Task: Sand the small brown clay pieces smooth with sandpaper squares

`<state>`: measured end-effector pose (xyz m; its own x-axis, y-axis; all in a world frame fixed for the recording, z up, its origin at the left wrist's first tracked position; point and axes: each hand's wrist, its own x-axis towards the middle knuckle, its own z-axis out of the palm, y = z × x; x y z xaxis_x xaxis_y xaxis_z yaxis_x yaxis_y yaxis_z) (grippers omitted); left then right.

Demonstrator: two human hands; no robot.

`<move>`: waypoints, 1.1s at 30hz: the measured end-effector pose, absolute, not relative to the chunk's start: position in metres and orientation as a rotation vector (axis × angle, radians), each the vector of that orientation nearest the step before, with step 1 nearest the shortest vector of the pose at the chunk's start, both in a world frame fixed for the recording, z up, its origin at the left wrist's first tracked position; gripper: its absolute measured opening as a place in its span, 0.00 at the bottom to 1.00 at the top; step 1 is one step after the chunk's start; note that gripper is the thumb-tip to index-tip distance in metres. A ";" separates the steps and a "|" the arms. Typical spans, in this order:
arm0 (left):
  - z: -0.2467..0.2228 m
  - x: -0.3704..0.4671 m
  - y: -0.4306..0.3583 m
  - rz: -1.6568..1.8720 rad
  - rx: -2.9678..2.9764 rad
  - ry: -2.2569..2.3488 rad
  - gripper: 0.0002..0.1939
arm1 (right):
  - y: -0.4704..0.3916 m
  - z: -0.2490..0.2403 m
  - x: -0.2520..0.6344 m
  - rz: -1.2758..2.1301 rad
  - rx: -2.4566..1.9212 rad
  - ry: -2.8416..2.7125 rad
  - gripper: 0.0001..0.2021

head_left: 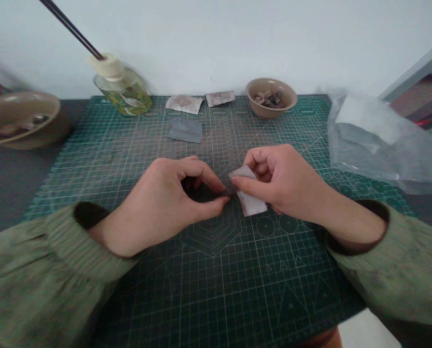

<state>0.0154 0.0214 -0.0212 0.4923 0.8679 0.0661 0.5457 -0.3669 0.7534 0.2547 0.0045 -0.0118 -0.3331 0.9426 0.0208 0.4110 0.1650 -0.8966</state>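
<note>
Two hands meet over the middle of the green mat (pixel 216 270), fingertips almost touching. The right hand (pixel 284 181) has its fingers curled in and its thumb pressed down on a small pale packet (pixel 250 198), which it grips just above the mat. The left hand (pixel 168 200) is curled too, thumb and forefinger pinched together at the packet's near corner; whether they hold anything small and dark there cannot be told. Both wrists come out of green sleeves (pixel 38 270) at the mat's near corners. Toward the mat's far edge lie a grey packet (pixel 186 130) and, behind it, two pale ones (pixel 184 103) side by side. A tan bowl (pixel 271 98) with small brown pieces stands at the far edge, right of these. A glass bottle (pixel 122 87) with dark sticks stands at the far left corner, a second bowl (pixel 20 118) off the mat's left side, and a clear bag (pixel 382 140) off its right side.
</note>
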 end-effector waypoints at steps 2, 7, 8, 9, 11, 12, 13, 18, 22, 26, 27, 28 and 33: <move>-0.021 0.015 0.021 0.613 2.049 1.157 0.04 | 0.005 -0.014 0.254 1.136 -1.267 -1.861 0.11; -0.023 0.015 0.022 0.637 2.056 1.148 0.03 | 0.009 -0.018 0.252 1.118 -1.277 -1.908 0.11; -0.023 0.015 0.022 0.642 2.059 1.143 0.03 | 0.009 -0.017 0.251 1.104 -1.284 -1.913 0.11; -0.023 0.015 0.022 0.649 2.063 1.138 0.03 | 0.010 -0.017 0.251 1.092 -1.286 -1.918 0.11; -0.023 0.015 0.022 0.652 2.065 1.132 0.03 | 0.010 -0.017 0.252 1.080 -1.286 -1.938 0.10; -0.024 0.015 0.022 0.654 2.065 1.131 0.03 | 0.011 -0.017 0.252 1.065 -1.294 -1.951 0.10; -0.024 0.015 0.023 0.653 2.064 1.130 0.03 | 0.011 -0.017 0.253 1.044 -1.312 -1.966 0.10; -0.026 0.014 0.023 0.662 2.110 1.132 0.04 | 0.011 -0.016 0.259 0.984 -1.379 -1.958 0.11; -0.026 0.013 0.021 0.697 2.163 1.095 0.06 | 0.011 -0.013 0.259 0.980 -1.357 -1.797 0.11; -0.019 0.013 0.018 0.803 2.350 1.007 0.07 | 0.012 -0.013 0.259 1.002 -1.372 -1.694 0.10; -0.017 0.014 0.017 0.832 2.420 0.966 0.09 | 0.013 -0.014 0.259 0.998 -1.375 -1.689 0.10; -0.014 0.013 0.017 0.862 2.487 0.928 0.10 | 0.013 -0.014 0.259 0.992 -1.376 -1.687 0.10; -0.013 0.010 0.018 0.994 2.666 0.871 0.18 | 0.013 -0.015 0.259 1.002 -1.383 -1.673 0.10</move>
<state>0.0096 0.0183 -0.0125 0.6081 0.5761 0.5462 0.4654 -0.8161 0.3426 0.2593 0.0126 -0.0152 -0.1520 0.9867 0.0581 0.4147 0.1170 -0.9024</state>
